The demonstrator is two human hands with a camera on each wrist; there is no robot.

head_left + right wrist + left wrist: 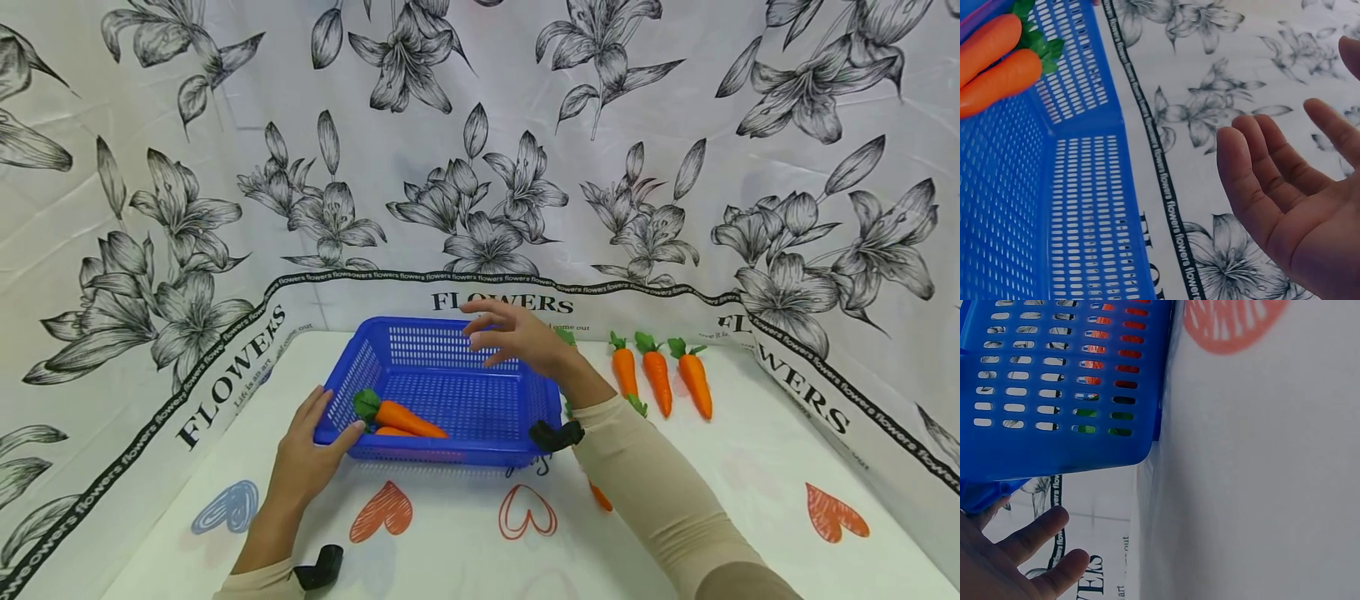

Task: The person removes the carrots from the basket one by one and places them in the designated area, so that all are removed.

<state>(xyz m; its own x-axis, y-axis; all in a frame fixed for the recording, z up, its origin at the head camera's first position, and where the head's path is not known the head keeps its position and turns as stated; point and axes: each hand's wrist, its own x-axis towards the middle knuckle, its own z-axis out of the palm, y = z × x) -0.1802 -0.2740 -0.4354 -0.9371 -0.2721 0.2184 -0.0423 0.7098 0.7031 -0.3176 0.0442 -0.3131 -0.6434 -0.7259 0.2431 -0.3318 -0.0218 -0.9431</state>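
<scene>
A blue plastic basket with slotted sides stands on the table. Two orange carrots with green tops lie in its front left part. My left hand holds the basket's front left corner, thumb over the rim and fingers along the left side; in the left wrist view two fingers stand out from the wall. Above the basket's back right part hovers my right hand, its fingers loosely bent and nothing in them. The right wrist view also has the carrots inside the basket, away from this hand.
Several carrots lie on the table right of the basket, some partly hidden by my right forearm. A white cloth with printed hearts covers the table. Flower-printed curtain encloses the back and sides.
</scene>
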